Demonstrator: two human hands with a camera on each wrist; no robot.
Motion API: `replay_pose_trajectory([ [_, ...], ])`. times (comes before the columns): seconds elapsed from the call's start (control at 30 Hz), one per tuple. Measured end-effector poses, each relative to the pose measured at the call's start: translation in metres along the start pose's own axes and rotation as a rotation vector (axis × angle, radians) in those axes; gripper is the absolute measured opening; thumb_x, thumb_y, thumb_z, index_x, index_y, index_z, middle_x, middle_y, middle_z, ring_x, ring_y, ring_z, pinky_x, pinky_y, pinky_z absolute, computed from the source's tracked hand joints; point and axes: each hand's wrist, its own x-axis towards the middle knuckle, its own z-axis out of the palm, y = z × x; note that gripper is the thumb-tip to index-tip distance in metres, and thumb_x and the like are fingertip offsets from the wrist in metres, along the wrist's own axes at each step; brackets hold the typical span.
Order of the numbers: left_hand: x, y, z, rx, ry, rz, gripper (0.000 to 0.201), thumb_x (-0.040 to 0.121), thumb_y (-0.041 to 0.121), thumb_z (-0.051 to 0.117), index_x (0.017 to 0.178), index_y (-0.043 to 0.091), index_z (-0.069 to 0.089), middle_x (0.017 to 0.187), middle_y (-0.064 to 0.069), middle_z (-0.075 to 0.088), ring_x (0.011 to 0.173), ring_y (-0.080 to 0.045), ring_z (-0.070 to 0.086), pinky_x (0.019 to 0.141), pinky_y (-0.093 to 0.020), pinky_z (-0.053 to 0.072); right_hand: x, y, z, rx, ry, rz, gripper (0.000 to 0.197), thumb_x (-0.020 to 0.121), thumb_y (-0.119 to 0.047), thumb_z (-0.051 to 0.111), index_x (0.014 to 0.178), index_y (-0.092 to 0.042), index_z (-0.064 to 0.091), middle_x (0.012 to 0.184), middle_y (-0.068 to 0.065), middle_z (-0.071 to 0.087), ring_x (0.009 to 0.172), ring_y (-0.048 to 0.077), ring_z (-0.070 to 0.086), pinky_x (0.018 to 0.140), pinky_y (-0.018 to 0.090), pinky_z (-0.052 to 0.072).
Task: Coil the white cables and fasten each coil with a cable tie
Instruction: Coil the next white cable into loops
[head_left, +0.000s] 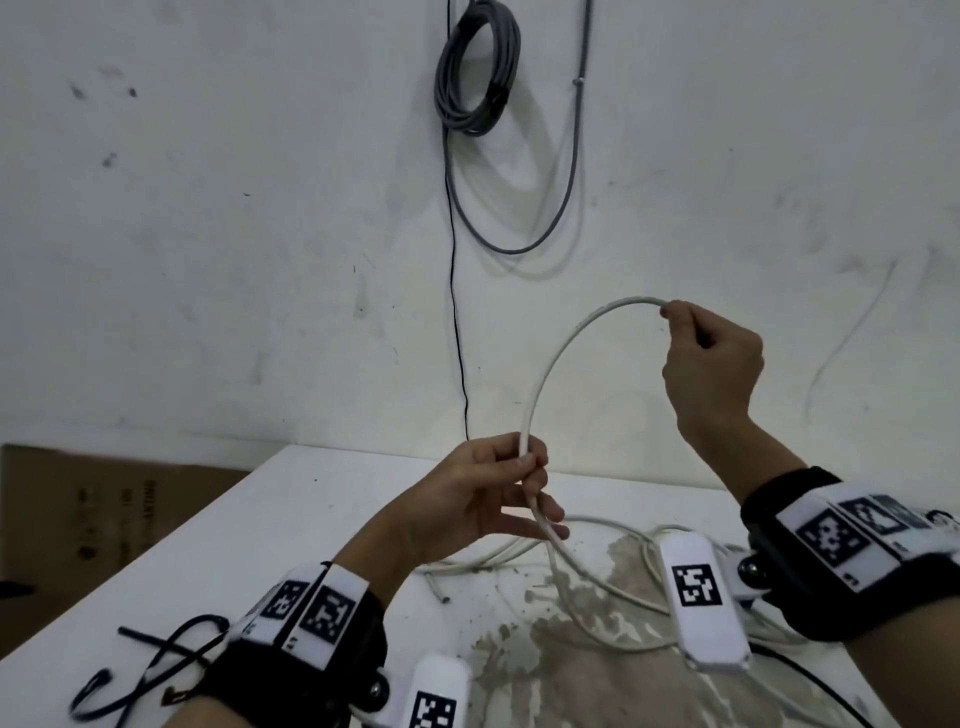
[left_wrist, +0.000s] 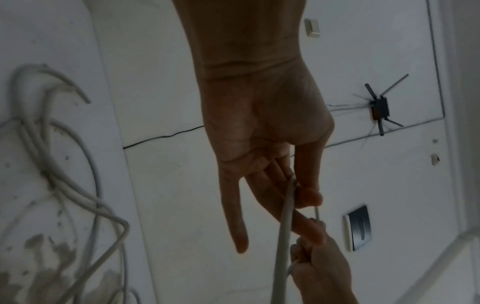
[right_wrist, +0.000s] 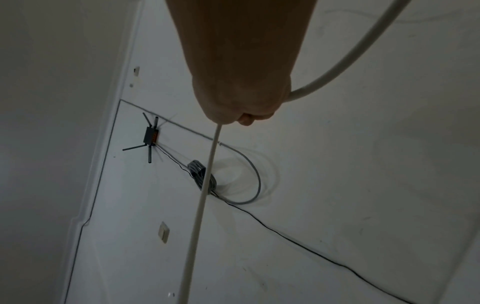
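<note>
A white cable (head_left: 545, 374) rises in an arc above the table. My left hand (head_left: 531, 467) pinches its lower part between thumb and fingers, the other fingers spread loosely. Up and to the right, my right hand (head_left: 671, 313) grips the top of the arc in a curled fist. Below the left hand the cable runs down into loose white cables (head_left: 597, 577) on the white table (head_left: 291, 519). In the left wrist view the left hand (left_wrist: 298, 191) pinches the cable (left_wrist: 284, 222). The right wrist view shows the right hand (right_wrist: 241, 115) closed round the cable (right_wrist: 205, 185). Black cable ties (head_left: 156, 660) lie at the table's near left.
A brown stain (head_left: 587, 660) covers the table's near middle. A cardboard box (head_left: 104, 519) stands left of the table. A grey cable coil (head_left: 478, 67) hangs on the wall behind, with a thin black wire (head_left: 457, 312) running down.
</note>
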Motion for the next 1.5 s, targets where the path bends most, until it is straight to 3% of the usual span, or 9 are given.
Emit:
replay_pose_trajectory([
  [0.1, 0.002, 0.007, 0.008, -0.194, -0.01, 0.115, 0.005, 0.088, 0.014, 0.054, 0.093, 0.013, 0.053, 0.068, 0.003, 0.057, 0.069, -0.014, 0.065, 0.078, -0.048, 0.057, -0.007, 0.012, 0.001, -0.102, -0.082, -0.051, 0.021, 0.088, -0.019, 0.058, 0.078, -0.003, 0.07, 0.063, 0.028, 0.053, 0.058, 0.017, 0.04, 0.059, 0.027, 0.038],
  [0.27, 0.025, 0.028, 0.019, -0.313, 0.326, 0.488, 0.004, 0.086, 0.019, 0.046, 0.086, 0.016, 0.049, 0.068, 0.005, 0.061, 0.077, -0.013, 0.068, 0.083, -0.043, 0.057, -0.046, 0.016, 0.003, -0.422, -0.723, -0.246, 0.022, 0.089, -0.023, 0.061, 0.079, -0.004, 0.069, 0.059, 0.019, 0.056, 0.051, 0.011, 0.041, 0.056, 0.029, 0.033],
  [0.47, 0.038, 0.021, 0.014, 0.428, 0.648, 0.606, 0.017, 0.097, 0.008, 0.046, 0.113, 0.012, 0.043, 0.079, -0.001, 0.054, 0.058, -0.011, 0.052, 0.062, -0.026, 0.053, -0.067, -0.001, -0.004, -0.435, -1.046, -0.341, 0.019, 0.091, -0.02, 0.057, 0.101, -0.014, 0.072, 0.068, 0.013, 0.065, 0.055, 0.019, 0.044, 0.064, 0.036, 0.043],
  [0.73, 0.04, 0.004, 0.001, 1.207, 0.482, 0.291, 0.055, 0.097, 0.004, 0.04, 0.145, 0.013, 0.015, 0.085, 0.001, 0.061, 0.07, -0.017, 0.06, 0.069, -0.025, 0.052, -0.058, -0.012, -0.01, -0.638, -1.065, -0.481, 0.014, 0.085, -0.025, 0.062, 0.09, -0.016, 0.071, 0.076, 0.0, 0.072, 0.058, 0.013, 0.049, 0.066, 0.029, 0.046],
  [0.87, 0.033, 0.01, -0.001, 1.391, 0.521, 0.087, 0.02, 0.1, 0.021, 0.034, 0.114, 0.008, 0.039, 0.077, -0.016, 0.06, 0.065, -0.032, 0.053, 0.061, -0.042, 0.045, -0.049, -0.011, -0.012, -0.521, -1.0, -0.485, 0.019, 0.081, -0.028, 0.07, 0.09, -0.013, 0.061, 0.068, -0.008, 0.063, 0.054, 0.005, 0.049, 0.058, 0.02, 0.039],
  [0.97, 0.029, 0.02, 0.007, 1.168, 0.455, -0.086, 0.048, 0.1, 0.044, 0.024, 0.08, 0.008, 0.049, 0.061, -0.006, 0.052, 0.053, -0.019, 0.043, 0.054, -0.032, 0.038, -0.047, -0.008, -0.01, -0.537, -0.902, -0.622, 0.037, 0.081, -0.045, 0.066, 0.101, -0.015, 0.059, 0.073, -0.006, 0.064, 0.054, 0.005, 0.047, 0.055, 0.027, 0.042],
  [1.07, 0.026, 0.03, 0.005, 0.665, 0.253, -0.258, 0.076, 0.095, 0.057, 0.017, 0.091, -0.003, 0.062, 0.045, 0.006, 0.028, 0.041, -0.009, 0.019, 0.041, -0.02, 0.016, -0.051, -0.003, -0.008, -0.456, -0.871, -0.596, 0.045, 0.078, -0.06, 0.053, 0.103, -0.026, 0.068, 0.073, -0.013, 0.06, 0.051, -0.005, 0.046, 0.056, 0.021, 0.039],
  [1.3, 0.012, 0.038, -0.016, -0.329, -0.152, -0.171, 0.024, 0.09, 0.028, 0.055, 0.08, 0.007, 0.062, 0.044, 0.007, 0.024, 0.028, -0.007, 0.025, 0.03, -0.017, 0.024, -0.049, -0.006, -0.014, -0.046, -0.824, -0.242, 0.017, 0.093, -0.023, 0.054, 0.087, -0.015, 0.067, 0.055, -0.01, 0.055, 0.047, 0.003, 0.048, 0.053, 0.011, 0.036],
  [1.5, 0.014, 0.033, -0.011, -0.239, -0.108, -0.239, 0.015, 0.078, 0.018, 0.047, 0.079, 0.008, 0.059, 0.045, 0.006, 0.021, 0.026, -0.005, 0.033, 0.03, -0.016, 0.031, -0.05, -0.008, -0.019, -0.115, -0.876, -0.294, 0.014, 0.091, -0.021, 0.058, 0.092, -0.019, 0.072, 0.059, -0.016, 0.056, 0.056, 0.019, 0.048, 0.055, 0.027, 0.039],
])
